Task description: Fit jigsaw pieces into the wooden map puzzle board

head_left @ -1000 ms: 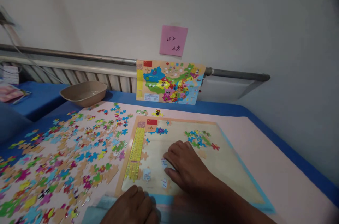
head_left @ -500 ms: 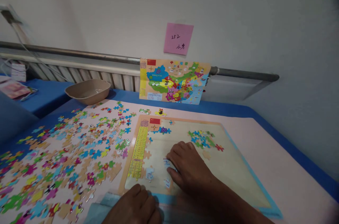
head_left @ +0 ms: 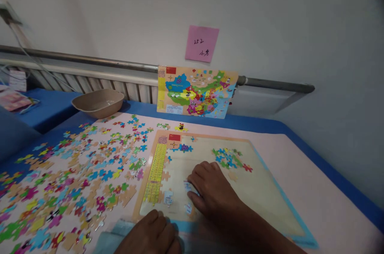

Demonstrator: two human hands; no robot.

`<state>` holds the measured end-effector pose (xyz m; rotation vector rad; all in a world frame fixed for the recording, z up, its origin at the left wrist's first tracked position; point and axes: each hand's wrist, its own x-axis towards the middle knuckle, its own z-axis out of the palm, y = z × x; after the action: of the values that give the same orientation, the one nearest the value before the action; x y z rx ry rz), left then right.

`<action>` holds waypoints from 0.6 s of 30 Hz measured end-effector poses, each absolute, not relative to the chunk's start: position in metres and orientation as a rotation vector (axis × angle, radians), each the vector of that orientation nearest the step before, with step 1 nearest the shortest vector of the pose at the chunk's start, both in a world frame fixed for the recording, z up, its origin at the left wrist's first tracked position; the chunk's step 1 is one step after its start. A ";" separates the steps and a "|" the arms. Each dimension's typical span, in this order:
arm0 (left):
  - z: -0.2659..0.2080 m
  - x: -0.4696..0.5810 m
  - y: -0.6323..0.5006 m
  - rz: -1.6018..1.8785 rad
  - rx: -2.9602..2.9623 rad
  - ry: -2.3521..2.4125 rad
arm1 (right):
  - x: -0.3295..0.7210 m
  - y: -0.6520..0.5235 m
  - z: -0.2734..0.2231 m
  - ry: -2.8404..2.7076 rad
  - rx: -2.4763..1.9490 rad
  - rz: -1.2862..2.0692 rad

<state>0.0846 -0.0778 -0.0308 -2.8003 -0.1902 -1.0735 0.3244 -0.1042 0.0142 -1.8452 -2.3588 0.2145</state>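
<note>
My right hand (head_left: pixel 211 190) is over the lower middle of the puzzle board (head_left: pixel 255 214). Its fingers are curled, with the thumb and forefinger at a pale blue puzzle piece (head_left: pixel 187 186) printed with small text. Just below the thumb lies another pale blue piece (head_left: pixel 188 208). My left hand (head_left: pixel 151 232) rests at the board's near left edge, fingers folded in; what is under them is hidden. Joined yellow pieces (head_left: pixel 156 170) line the board's left side, with a red flag section (head_left: pixel 174 137) at the top. A joined multicoloured cluster (head_left: pixel 226 159) lies at the upper right.
Many loose puzzle pieces (head_left: pixel 78 178) spread over the pink sheet at left. A beige basin (head_left: pixel 99 104) stands behind them. A printed map picture (head_left: pixel 198 92) leans against the wall rail (head_left: pixel 276 85), below a pink note (head_left: pixel 202 44). A light blue cloth (head_left: pixel 112 238) lies by my left hand.
Both hands keep nearly the same position and shape. The whole view has shifted very slightly, so everything sits a little further left.
</note>
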 end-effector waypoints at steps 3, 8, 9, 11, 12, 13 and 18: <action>-0.032 0.085 -0.077 -1.090 -2.795 -0.201 | 0.324 -0.103 0.015 -2.357 -1.868 0.226; -0.033 0.084 -0.078 -1.064 -2.778 -0.216 | 0.324 -0.105 0.013 -2.338 -1.858 0.214; -0.034 0.083 -0.078 -1.053 -2.783 -0.213 | 0.325 -0.106 0.012 -2.329 -1.844 0.207; -0.036 0.082 -0.078 -1.042 -2.796 -0.212 | 0.326 -0.106 0.010 -2.310 -1.821 0.193; -0.037 0.082 -0.078 -1.047 -2.798 -0.211 | 0.326 -0.106 0.010 -2.303 -1.821 0.191; -0.038 0.081 -0.078 -1.043 -2.802 -0.209 | 0.326 -0.106 0.010 -2.300 -1.828 0.196; -0.038 0.082 -0.077 -1.033 -2.789 -0.202 | 0.324 -0.104 0.015 -2.319 -1.886 0.259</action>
<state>0.0821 -0.0775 -0.0376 -2.7889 -0.2021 -1.0326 0.3237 -0.1040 0.0152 -1.8856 -2.3192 0.2590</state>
